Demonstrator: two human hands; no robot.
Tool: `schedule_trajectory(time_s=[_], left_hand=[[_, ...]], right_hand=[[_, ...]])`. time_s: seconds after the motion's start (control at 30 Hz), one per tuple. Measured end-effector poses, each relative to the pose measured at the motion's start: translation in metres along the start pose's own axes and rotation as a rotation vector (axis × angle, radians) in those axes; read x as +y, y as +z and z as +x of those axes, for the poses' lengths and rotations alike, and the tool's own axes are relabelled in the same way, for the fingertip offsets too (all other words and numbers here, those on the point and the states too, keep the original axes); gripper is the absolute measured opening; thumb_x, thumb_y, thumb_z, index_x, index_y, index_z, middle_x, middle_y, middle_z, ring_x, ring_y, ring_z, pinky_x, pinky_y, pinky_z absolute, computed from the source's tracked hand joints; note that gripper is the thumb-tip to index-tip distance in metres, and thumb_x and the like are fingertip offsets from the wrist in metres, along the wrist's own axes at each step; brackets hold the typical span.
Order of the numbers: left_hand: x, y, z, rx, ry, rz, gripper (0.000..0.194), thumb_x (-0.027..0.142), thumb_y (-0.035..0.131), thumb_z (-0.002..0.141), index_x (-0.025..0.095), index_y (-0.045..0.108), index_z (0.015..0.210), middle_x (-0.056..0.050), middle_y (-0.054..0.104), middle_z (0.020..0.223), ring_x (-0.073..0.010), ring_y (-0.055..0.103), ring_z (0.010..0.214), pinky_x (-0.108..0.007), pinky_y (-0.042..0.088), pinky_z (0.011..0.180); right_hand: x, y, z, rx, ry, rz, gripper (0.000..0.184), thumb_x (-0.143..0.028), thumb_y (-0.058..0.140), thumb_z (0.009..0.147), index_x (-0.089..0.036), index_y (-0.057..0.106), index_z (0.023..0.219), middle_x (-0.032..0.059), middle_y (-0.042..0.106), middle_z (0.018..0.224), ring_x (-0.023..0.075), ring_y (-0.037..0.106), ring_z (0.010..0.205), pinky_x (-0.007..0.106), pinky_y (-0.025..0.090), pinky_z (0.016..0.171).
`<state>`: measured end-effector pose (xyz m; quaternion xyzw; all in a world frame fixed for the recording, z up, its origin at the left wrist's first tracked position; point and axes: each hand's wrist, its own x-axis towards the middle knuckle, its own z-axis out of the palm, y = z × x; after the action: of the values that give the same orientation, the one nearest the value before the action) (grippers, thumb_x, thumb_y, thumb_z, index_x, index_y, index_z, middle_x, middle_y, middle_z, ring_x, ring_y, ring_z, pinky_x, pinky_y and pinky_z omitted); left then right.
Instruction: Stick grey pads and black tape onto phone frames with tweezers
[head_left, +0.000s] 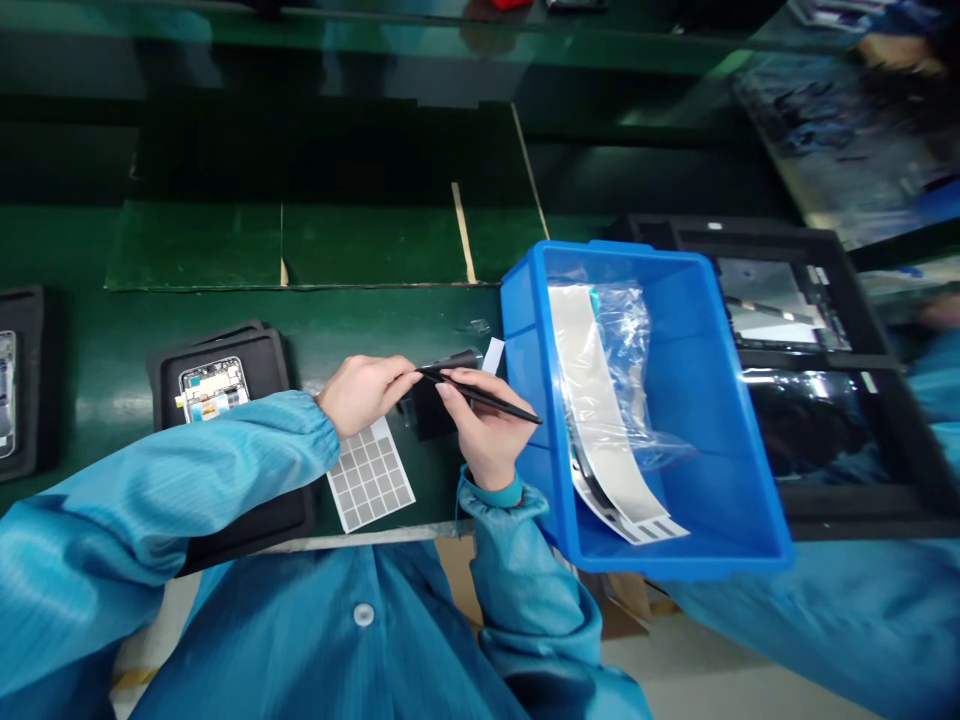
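Note:
My right hand (491, 430) grips slim black tweezers (506, 405), their rear end pointing right and their tip reaching my left fingers. With thumb and finger pinched at that tip, my left hand (367, 393) is closed; what it holds is too small to make out. A dark, shiny piece of film (439, 412) lies behind and below the fingertips. Under my left wrist, a sheet of grey square stickers (373, 480) rests on the green bench. To its left an opened phone (212, 383) sits in a black tray (271, 368), partly covered by my left sleeve.
A blue bin (739, 480) beside my right hand holds long white strips (600, 390) and clear plastic bags (637, 350). Black trays (877, 350) with device panels lie beyond it. Another tray (30, 310) is at far left. A co-worker's blue sleeve (934, 385) shows at right.

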<state>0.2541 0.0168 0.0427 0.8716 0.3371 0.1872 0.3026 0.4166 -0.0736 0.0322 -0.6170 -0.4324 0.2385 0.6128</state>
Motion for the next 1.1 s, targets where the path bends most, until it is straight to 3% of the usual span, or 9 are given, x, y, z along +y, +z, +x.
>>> schedule_trajectory(time_s=[0.77, 0.97, 1.1], left_hand=[[-0.004, -0.002, -0.004, -0.089, 0.000, -0.060, 0.036, 0.038, 0.038, 0.104, 0.019, 0.067, 0.094, -0.002, 0.072, 0.079, -0.0140, 0.066, 0.070, -0.024, 0.044, 0.067], [-0.002, -0.001, 0.002, -0.219, -0.130, 0.129, 0.032, 0.035, 0.039, 0.104, 0.020, 0.067, 0.101, -0.004, 0.075, 0.089, -0.0166, 0.070, 0.080, -0.026, 0.046, 0.072], [0.006, 0.000, 0.007, -0.219, -0.204, 0.194, 0.028, 0.034, 0.045, 0.102, 0.015, 0.066, 0.104, -0.010, 0.075, 0.095, -0.0231, 0.071, 0.085, -0.031, 0.048, 0.072]], right_hand=[[0.011, 0.005, 0.001, 0.019, -0.025, 0.076, 0.013, -0.021, 0.084, 0.075, -0.026, 0.078, 0.086, 0.0011, 0.080, 0.086, 0.0207, 0.077, 0.082, 0.037, 0.064, 0.080], [0.004, 0.010, 0.002, 0.113, 0.046, 0.097, 0.013, -0.025, 0.086, 0.072, -0.024, 0.077, 0.082, 0.0022, 0.080, 0.083, 0.0204, 0.077, 0.076, 0.036, 0.064, 0.075], [-0.007, 0.010, 0.009, 0.091, 0.118, 0.074, 0.016, -0.028, 0.086, 0.072, -0.021, 0.077, 0.082, 0.0014, 0.077, 0.074, 0.0165, 0.072, 0.063, 0.030, 0.061, 0.062]])
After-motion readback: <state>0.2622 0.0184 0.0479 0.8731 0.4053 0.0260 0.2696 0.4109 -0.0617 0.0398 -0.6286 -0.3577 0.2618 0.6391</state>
